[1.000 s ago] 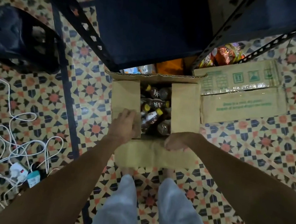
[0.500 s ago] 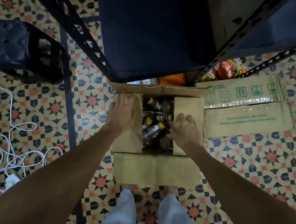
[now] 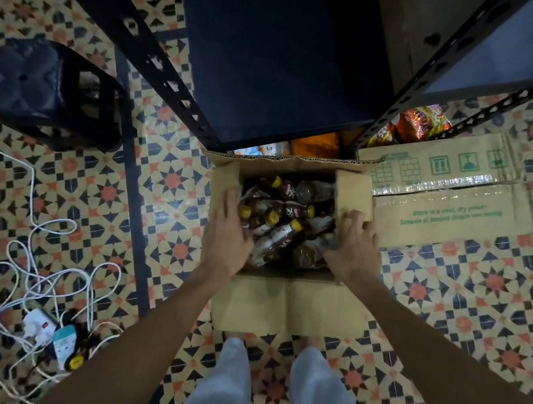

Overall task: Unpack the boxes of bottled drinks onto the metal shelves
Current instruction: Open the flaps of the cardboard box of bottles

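Fingers (image 3: 232,200) of left hand (image 3: 227,237) and right hand (image 3: 354,247) lie spread on box (image 3: 280,305) flaps, half-hiding bottles (image 3: 287,210).

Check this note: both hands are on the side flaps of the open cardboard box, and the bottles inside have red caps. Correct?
Caps are wrong: the head view shows yellow caps on the bottles, not red. The left hand and right hand are on the side flaps of the open cardboard box.

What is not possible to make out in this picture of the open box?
Head view only:
- Number of bottles: left hand, right hand and flaps cover part of the open box.
- Bottle labels: too small, blurred.
- Goods behind the box: mostly hidden by the dark shelf board.
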`<state>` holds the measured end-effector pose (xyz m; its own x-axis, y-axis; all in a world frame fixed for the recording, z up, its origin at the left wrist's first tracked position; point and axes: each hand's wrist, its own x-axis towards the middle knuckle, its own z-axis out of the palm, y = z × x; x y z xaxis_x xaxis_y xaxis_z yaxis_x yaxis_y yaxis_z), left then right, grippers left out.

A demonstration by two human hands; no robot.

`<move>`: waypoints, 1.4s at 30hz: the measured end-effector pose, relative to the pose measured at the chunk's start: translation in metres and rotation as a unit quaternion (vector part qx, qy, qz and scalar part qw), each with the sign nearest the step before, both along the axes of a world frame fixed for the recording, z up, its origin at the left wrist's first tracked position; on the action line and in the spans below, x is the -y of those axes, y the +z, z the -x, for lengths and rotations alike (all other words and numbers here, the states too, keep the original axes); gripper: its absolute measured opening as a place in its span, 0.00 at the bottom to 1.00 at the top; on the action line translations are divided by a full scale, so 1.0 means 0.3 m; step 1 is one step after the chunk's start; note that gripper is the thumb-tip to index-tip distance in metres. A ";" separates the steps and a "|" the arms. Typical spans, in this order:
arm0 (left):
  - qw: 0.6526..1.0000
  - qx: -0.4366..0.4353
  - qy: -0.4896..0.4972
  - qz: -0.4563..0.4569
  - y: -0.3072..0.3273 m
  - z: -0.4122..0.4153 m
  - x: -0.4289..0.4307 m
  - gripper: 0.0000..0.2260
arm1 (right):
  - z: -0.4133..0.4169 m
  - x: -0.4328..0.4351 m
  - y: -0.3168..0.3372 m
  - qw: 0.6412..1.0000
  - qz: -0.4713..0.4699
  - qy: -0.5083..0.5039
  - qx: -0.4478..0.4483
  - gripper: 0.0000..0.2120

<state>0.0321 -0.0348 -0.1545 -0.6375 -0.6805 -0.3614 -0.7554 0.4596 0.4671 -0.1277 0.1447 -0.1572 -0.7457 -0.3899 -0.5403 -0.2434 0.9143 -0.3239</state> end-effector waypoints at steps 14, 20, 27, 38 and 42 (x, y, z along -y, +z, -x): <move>0.959 0.189 0.076 -0.198 -0.156 -0.221 0.070 0.35 | -0.022 -0.050 0.013 0.988 0.124 -0.093 -0.019 0.23; 0.960 0.099 0.167 -0.201 -0.180 -0.234 0.039 0.25 | -0.007 -0.053 0.048 0.986 0.120 -0.110 0.018 0.21; 0.961 0.118 0.173 -0.179 -0.205 -0.235 0.067 0.19 | 0.208 -0.208 0.048 0.974 0.024 -0.221 -0.034 0.17; 0.966 0.152 0.140 -0.158 -0.265 -0.234 0.081 0.17 | 0.168 -0.246 -0.099 0.971 -0.027 -0.158 0.176 0.29; 0.958 0.182 0.144 -0.171 -0.277 -0.226 0.097 0.16 | 0.105 -0.197 -0.143 0.975 -0.040 -0.146 0.165 0.28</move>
<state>0.0999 -0.0641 -0.2376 -0.2315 -0.6113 -0.7568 -0.9689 0.0750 0.2358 -0.1594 0.2038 -0.2001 -0.5994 -0.1338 -0.7892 0.1363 0.9545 -0.2653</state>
